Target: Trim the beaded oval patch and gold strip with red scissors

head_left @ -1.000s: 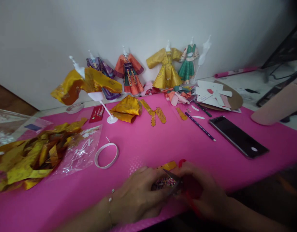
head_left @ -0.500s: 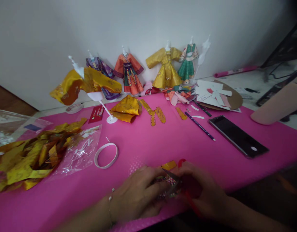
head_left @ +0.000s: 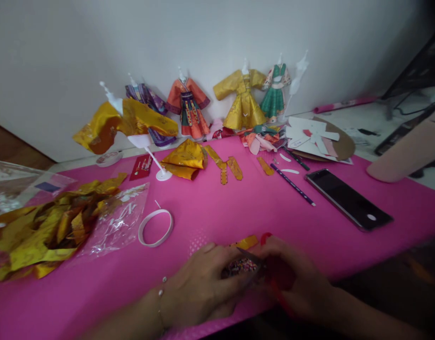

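Observation:
In my right hand (head_left: 302, 274) are red-handled scissors (head_left: 252, 257), their blades pointing left toward my other hand. My left hand (head_left: 206, 281) is curled around a speckled, multicoloured piece (head_left: 240, 267) at the front of the mat; whether it is beads or patterned cloth I cannot tell. A narrow gold fabric strip (head_left: 247, 242) shows just beyond my left fingers, close to the scissor tips. Part of the speckled piece is hidden under my fingers. Farther back lie small gold cut pieces (head_left: 234, 168) and a folded gold cloth (head_left: 185, 159).
On the pink mat (head_left: 210, 212) lie a roll of white tape (head_left: 139, 231), gold scraps (head_left: 44, 226), a purple pencil (head_left: 293, 185) and a phone (head_left: 350, 200). Small dress forms in costumes, one in a gold robe (head_left: 244, 99), line the wall. A beige cylinder (head_left: 405, 151) is at right.
My left hand has shifted slightly, and more of the speckled piece shows between thumb and fingers. The gold strip has moved slightly left. The scissors stay almost in place.

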The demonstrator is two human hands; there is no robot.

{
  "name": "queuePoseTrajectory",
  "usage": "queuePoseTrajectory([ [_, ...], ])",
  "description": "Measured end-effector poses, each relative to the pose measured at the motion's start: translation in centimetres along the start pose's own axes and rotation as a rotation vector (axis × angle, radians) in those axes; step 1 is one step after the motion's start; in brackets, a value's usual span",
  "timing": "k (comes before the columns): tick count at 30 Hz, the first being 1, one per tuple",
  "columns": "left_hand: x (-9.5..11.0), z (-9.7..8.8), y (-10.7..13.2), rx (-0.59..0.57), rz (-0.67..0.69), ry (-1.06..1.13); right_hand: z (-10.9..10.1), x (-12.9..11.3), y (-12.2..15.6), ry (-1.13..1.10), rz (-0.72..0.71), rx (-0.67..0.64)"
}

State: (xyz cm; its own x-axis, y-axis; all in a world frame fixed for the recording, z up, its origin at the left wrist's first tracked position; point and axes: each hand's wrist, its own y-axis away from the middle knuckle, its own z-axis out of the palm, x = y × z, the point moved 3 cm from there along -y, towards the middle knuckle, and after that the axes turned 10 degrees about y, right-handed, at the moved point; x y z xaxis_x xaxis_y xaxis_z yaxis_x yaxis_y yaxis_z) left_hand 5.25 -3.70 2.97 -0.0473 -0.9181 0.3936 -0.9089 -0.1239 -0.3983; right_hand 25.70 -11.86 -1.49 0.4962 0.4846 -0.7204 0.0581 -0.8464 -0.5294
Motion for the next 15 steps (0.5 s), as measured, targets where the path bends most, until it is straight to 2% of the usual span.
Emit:
queuePoseTrajectory([
  [4,0.36,0.21,-0.19,0.007,-0.003,-0.024,0.01,0.1,0.1,0.01,-0.024,-0.008],
  [15,0.26,0.4,-0.07,-0.067,-0.048,-0.003,-0.07,0.05,0.08,0.008,-0.028,-0.016],
])
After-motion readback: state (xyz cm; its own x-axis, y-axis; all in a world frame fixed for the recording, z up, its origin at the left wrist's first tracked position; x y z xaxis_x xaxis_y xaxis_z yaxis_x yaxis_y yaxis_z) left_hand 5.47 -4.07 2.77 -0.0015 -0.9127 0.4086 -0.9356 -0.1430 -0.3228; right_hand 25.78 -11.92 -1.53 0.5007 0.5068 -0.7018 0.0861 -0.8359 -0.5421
